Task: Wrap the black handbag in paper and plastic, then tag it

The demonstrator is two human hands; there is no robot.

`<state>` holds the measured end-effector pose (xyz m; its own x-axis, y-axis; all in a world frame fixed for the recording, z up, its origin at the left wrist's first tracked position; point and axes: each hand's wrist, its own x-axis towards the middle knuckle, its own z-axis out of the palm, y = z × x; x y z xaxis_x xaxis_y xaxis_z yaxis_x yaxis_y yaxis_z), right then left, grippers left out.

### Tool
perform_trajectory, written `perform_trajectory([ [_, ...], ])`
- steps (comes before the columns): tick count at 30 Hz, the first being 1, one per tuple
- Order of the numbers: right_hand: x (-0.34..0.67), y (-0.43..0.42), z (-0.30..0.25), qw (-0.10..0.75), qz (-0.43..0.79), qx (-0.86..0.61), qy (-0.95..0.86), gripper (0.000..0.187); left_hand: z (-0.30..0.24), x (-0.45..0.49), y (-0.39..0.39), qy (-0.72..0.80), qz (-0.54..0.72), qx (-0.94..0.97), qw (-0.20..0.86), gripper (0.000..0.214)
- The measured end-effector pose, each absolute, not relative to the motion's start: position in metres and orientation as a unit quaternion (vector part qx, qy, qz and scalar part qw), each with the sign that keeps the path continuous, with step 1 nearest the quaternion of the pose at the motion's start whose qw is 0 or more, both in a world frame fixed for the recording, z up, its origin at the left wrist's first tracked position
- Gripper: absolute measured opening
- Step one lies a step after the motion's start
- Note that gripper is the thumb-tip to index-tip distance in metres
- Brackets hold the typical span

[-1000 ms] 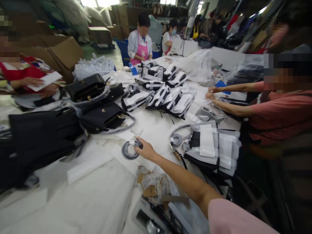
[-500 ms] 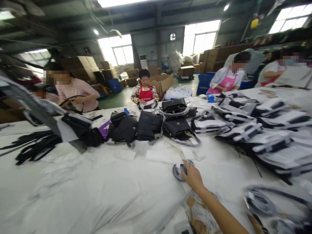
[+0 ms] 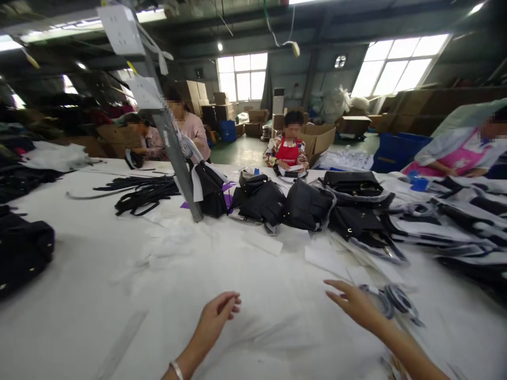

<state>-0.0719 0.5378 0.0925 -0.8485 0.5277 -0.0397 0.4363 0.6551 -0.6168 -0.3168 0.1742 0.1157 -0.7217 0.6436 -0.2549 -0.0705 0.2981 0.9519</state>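
Note:
My left hand (image 3: 214,319) hovers over the white tabletop (image 3: 273,322) with fingers loosely bent and nothing visible in it. A pale bangle circles that wrist. To the right, my right hand (image 3: 356,303) reaches forward over the table, fingers stretched and apart, empty. Just beyond its outer side lie coiled straps (image 3: 401,305) in grey wrapping, partly hidden by the hand. Black handbags (image 3: 309,206) stand in a row across the table, in front of both hands. White paper slips (image 3: 263,243) are strewn before them.
A grey metal post (image 3: 174,148) rises from the table at left. Black straps (image 3: 146,192) lie beside it. A dark bag (image 3: 26,248) sits at the left edge. Wrapped bag pieces (image 3: 467,211) pile up at right. Several co-workers, one in a red apron (image 3: 288,153), work across the table.
The view has swung left. My right hand has come off the coiled straps, which stay on the table, and its fingers have spread. My left hand has come into view.

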Motion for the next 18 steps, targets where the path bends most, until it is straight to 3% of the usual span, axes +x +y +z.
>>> perform_trajectory([
  [3, -0.153, 0.516, 0.102, 0.085, 0.387, -0.24, -0.886, 0.049, 0.126, -0.383, 0.203, 0.734, 0.557, 0.222, 0.319, 0.061],
  [8, -0.303, 0.55, 0.111, 0.136, 0.32, -0.231, -0.909, 0.044, 0.092, -0.462, 0.281, 0.752, 0.516, 0.286, 0.293, 0.057],
  [13, -0.441, 0.626, 0.117, 0.185, 0.223, -0.263, -0.92, 0.066, 0.014, -0.483, 0.317, 0.807, 0.42, 0.363, 0.2, 0.058],
  [18, -0.512, 0.688, 0.118, 0.199, 0.171, -0.326, -0.908, 0.088, -0.037, -0.47, 0.305, 0.847, 0.285, 0.437, 0.103, 0.051],
])
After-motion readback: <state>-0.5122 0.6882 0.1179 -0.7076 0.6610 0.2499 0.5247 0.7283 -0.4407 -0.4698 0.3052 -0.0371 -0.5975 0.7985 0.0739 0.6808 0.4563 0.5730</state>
